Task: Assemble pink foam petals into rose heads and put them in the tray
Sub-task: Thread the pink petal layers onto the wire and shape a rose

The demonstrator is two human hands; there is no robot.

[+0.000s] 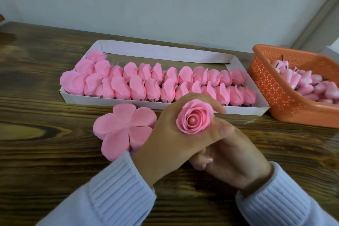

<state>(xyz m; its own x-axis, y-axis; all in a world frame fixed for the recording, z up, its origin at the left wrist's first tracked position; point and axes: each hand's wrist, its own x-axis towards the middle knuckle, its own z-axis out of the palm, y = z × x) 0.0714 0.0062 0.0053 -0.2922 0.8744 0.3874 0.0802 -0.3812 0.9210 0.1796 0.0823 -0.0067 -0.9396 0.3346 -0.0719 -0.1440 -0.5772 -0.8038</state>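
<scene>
A small handicraft workplace is indicated; whether home or workshop cannot be told. A wooden table (45, 97) is set against a plain wall (165, 5). A tray (165, 51) is filled with rowed roses (139, 86), a basket (275, 97) with buds (308, 86), and petals (124, 126) are stacked nearby.

left hand (165, 137): back up, forefinger and thumb curled round rose head (194, 119) | right hand (236, 159): tucked under left thumb, fingers (203, 160) curled inward, grasp hidden | wrists: ribbed pale sleeves (117, 185), forearms converging
</scene>
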